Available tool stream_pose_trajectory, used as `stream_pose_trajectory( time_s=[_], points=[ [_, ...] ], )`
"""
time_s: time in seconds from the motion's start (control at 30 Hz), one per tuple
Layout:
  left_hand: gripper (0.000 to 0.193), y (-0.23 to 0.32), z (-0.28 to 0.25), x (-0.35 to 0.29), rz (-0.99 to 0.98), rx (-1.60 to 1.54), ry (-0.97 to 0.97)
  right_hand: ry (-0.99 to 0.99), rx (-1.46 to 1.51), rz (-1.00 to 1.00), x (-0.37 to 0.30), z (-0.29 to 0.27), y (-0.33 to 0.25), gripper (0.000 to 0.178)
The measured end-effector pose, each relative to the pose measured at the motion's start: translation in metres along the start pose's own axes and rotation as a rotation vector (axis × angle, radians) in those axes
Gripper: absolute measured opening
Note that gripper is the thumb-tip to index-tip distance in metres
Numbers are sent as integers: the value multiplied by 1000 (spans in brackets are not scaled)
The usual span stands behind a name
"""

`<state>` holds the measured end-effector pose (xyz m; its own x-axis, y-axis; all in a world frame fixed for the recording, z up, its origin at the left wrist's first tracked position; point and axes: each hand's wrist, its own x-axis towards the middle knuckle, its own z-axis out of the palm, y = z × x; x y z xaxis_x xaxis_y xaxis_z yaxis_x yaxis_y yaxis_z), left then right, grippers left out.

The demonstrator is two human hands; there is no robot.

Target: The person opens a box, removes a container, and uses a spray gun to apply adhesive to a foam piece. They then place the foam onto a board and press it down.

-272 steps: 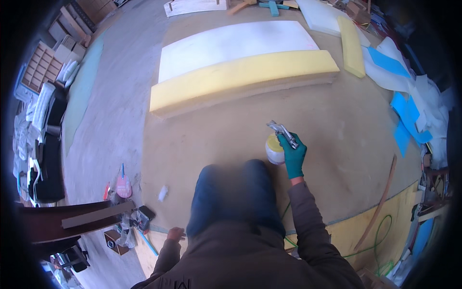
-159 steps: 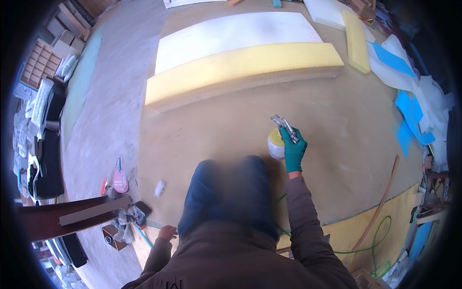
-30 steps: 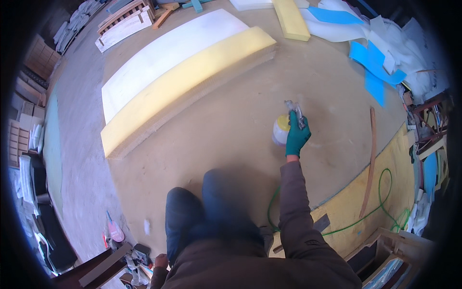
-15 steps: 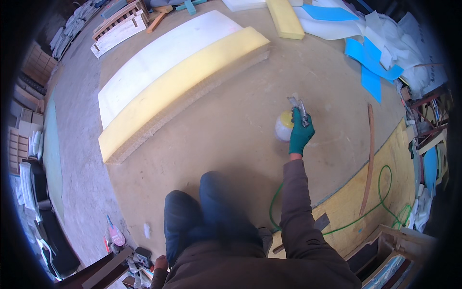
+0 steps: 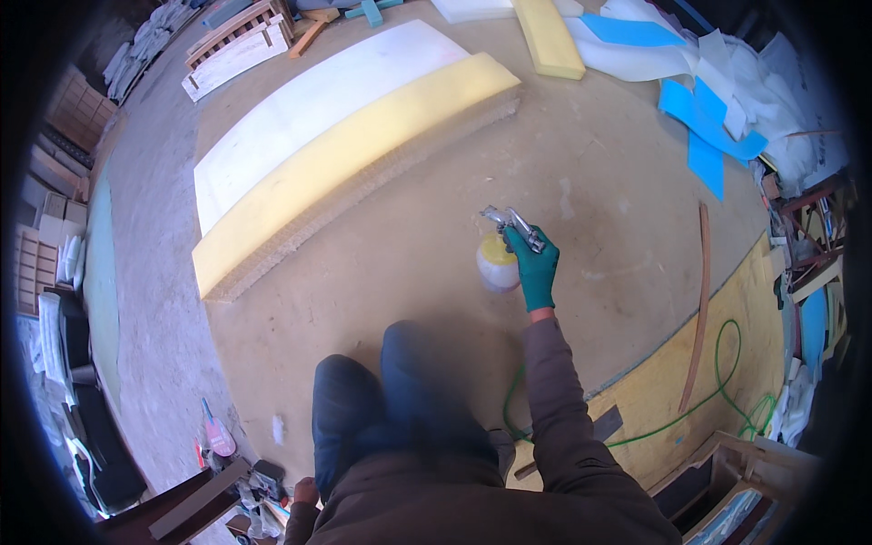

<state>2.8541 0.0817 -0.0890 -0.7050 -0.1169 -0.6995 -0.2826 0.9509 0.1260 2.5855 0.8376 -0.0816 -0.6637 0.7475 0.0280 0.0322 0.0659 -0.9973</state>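
In a green glove, my right hand (image 5: 534,268) is closed round the handle of a metal spray gun (image 5: 514,225). Below the gun hangs its rounded cup (image 5: 496,265), whitish with a yellow upper part. Both are held over the brown board, to the right of my knees. My left hand (image 5: 306,491), bare, is low at my left side; its fingers are too small and hidden to read. Farther forward on the left lies a long yellow foam strip (image 5: 363,168) with a rough speckled near side. A broad white foam panel (image 5: 318,109) adjoins its far edge.
A brown board (image 5: 427,245) covers the floor. A green hose (image 5: 668,424) curls on the plywood at right, near a thin wooden strip (image 5: 699,309). Blue foam pieces (image 5: 708,123) and white wadding lie far right. A slatted wooden frame (image 5: 238,54) stands far left.
My right hand has carried the spray gun left and slightly nearer to me, with the nozzle now turned more to the left. The view has shifted a little. My left hand stays low.
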Motion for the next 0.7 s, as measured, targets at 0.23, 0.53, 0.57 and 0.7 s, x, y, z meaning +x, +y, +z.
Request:
stream_pose_trajectory(
  time_s=[0.23, 0.53, 0.57, 0.7],
  points=[
    [31, -6, 7, 3, -40, -22, -10, 236, 48, -67, 8, -5, -11, 19],
    [37, -1, 16, 7, -16, -99, 4, 305, 114, -110, 13, -21, -31, 22],
    [37, 1, 17, 5, -68, -164, 4, 281, 126, -104, 10, -19, -29, 23],
    [32, -5, 23, 7, -28, -177, 20, 206, 127, -72, -4, -1, -19, 24]
  ],
)
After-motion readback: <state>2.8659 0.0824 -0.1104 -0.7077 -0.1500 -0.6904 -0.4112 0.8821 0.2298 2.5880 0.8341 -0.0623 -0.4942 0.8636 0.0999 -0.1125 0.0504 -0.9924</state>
